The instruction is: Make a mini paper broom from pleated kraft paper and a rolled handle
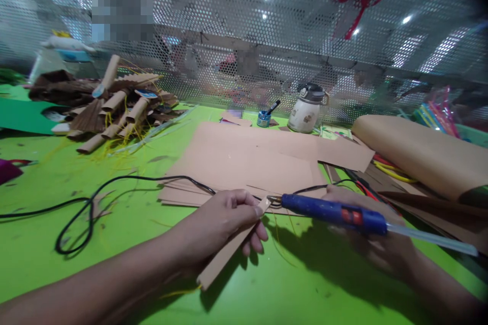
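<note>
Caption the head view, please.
Left hand holds a slim brown paper piece; right hand holds a blue glue gun at its far end.

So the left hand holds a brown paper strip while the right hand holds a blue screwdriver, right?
Not quite: the head view shows the right hand holding a blue glue gun, not a screwdriver. The left hand does hold a brown paper strip.

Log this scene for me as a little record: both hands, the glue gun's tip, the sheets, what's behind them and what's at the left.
Left hand: holds a narrow brown paper strip
Right hand: holds a blue glue gun
Tip: at the strip's far end; contact unclear
Brown sheets: flat on the green table
Behind sheets: small blue jar, bottle
Left: piled paper rolls, yellow strings
</note>
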Demonstrator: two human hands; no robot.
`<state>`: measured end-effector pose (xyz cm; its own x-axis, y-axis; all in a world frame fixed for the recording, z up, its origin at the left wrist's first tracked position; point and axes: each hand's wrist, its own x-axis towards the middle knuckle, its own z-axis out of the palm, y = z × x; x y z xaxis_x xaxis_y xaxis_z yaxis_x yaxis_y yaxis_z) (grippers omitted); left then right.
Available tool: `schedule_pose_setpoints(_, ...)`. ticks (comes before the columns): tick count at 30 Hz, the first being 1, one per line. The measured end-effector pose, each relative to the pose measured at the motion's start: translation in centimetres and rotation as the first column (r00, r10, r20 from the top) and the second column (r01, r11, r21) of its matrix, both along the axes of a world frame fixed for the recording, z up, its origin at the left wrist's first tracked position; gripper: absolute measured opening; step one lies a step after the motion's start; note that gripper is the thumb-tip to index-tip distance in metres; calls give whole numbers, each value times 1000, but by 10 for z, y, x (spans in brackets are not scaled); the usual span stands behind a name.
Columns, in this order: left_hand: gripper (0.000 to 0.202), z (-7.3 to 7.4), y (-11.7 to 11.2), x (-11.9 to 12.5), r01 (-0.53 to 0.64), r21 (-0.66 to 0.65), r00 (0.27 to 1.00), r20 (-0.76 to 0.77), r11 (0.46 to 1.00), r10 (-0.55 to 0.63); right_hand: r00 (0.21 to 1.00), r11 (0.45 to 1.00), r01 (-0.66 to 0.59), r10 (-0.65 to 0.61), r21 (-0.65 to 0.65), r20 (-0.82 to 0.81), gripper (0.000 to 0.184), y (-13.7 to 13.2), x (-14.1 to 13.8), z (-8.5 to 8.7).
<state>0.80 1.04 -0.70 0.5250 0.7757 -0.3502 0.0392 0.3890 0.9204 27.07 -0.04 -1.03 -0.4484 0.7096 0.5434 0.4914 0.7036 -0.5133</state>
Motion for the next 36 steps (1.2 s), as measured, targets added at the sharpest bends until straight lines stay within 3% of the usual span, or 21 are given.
schedule_pose_setpoints(5,15,3,-1,0,-23,-19,1000,16,1000,24,1000,1000,12,-12,22,11,16,-3,0,0)
schedule_pose_setpoints(13,13,1,-1,-1,-9,-40,997,82,999,12,985,972,83,-113,219,130,34,-5,-1,-2)
schedule_pose_setpoints(19,14,2,-3,-1,-9,-38,996,86,999,12,997,994,36,-44,105,66,19,-6,-3,4)
schedule_pose_setpoints(23,16,2,-2,0,-7,-31,996,85,999,9,999,995,37,-40,97,31,14,-7,-8,6)
schedule_pose_setpoints(36,19,2,-2,-3,20,-16,995,98,1000,-18,992,999,20,-14,44,-126,12,-7,-18,5)
